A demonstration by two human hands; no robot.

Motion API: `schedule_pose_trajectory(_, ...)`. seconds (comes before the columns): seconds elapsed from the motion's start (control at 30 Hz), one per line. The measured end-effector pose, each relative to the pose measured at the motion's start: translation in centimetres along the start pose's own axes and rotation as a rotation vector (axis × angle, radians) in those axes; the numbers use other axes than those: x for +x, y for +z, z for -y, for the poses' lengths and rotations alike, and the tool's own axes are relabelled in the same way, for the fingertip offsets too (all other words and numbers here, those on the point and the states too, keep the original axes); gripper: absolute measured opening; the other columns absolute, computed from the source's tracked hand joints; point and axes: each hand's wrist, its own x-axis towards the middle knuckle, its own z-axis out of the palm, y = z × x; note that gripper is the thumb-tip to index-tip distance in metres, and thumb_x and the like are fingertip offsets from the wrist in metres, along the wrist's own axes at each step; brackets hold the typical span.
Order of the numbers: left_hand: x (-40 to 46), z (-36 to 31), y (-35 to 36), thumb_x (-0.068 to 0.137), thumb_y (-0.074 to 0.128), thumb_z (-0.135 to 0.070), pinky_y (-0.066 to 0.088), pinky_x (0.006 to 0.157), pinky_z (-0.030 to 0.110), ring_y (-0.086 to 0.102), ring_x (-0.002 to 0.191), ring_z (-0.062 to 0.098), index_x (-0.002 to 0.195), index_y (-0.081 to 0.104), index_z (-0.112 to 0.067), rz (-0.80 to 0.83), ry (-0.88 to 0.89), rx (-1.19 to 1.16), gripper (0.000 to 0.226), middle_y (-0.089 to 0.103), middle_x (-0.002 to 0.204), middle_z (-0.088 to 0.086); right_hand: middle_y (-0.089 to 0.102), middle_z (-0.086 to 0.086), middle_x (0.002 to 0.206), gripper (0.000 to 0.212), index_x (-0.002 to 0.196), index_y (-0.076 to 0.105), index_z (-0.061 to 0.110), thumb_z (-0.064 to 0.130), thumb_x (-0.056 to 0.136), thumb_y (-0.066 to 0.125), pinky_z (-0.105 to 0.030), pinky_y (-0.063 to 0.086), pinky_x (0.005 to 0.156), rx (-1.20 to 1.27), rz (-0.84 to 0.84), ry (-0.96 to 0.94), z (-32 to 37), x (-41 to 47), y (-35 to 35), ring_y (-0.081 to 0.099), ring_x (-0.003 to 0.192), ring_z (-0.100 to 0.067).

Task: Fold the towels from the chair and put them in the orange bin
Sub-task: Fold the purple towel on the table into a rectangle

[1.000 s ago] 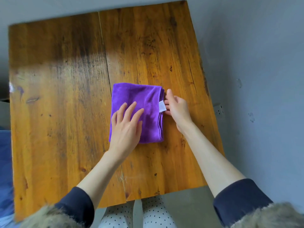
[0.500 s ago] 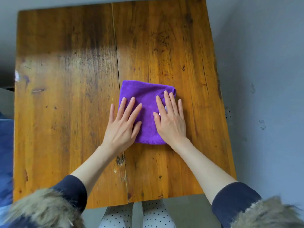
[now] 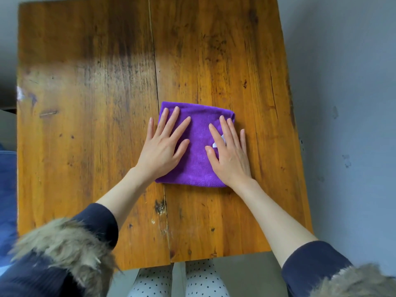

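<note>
A purple towel [image 3: 198,146], folded into a small square, lies flat near the middle of the wooden table [image 3: 85,125]. My left hand [image 3: 164,146] presses on its left part with straight, spread fingers; the little finger lies on the wood. My right hand [image 3: 230,151] presses flat on its right part, covering most of a white label [image 3: 215,144]. Neither the chair nor the orange bin is in view.
A seam runs down the middle of the table between its two boards. A grey wall or floor lies to the right. Something blue [image 3: 7,189] shows past the table's left edge. My legs in dotted trousers [image 3: 177,279] are under the near edge.
My right hand left the label at the towel's right edge and came down flat on the towel. Both hands now press side by side, fingers reaching further up it.
</note>
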Motion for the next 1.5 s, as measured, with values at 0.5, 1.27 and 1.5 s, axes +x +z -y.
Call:
schedule_pose_trajectory(0.5,-1.5,0.2,-3.4,0.086,0.064,-0.024,0.047,0.087,0.036,0.055,0.087,0.017,0.126,0.051,-0.017,-0.096,-0.687,-0.721,0.042,0.057,0.097,-0.002,0.065,-0.002,0.106,0.018,0.108,0.062,0.017,0.020,0.092,0.053,-0.039,0.051,0.090,0.699,0.017,0.919,1.1,0.0,-4.2,0.062,0.098,-0.020)
schedule_pose_trajectory(1.27,-9.0,-1.3,-5.5,0.085,0.064,-0.007,0.048,0.059,0.030,0.058,0.076,0.016,0.105,0.052,-0.022,-0.078,-0.926,-1.161,0.028,0.057,0.089,0.005,0.066,-0.009,0.105,0.017,0.097,0.061,0.010,0.014,0.082,0.070,-0.045,0.053,0.087,0.723,0.480,0.691,4.8,1.1,-7.3,0.065,0.097,-0.025)
schedule_pose_trajectory(1.5,-18.4,0.6,-11.8,0.085,0.064,-0.004,0.053,0.061,0.026,0.057,0.084,0.013,0.104,0.054,-0.025,-0.304,-1.045,-1.334,0.030,0.053,0.101,0.009,0.062,-0.005,0.104,0.026,0.108,0.057,0.006,0.007,0.084,0.067,-0.027,0.052,0.064,0.832,0.694,0.508,13.5,0.7,-9.1,0.062,0.084,-0.013)
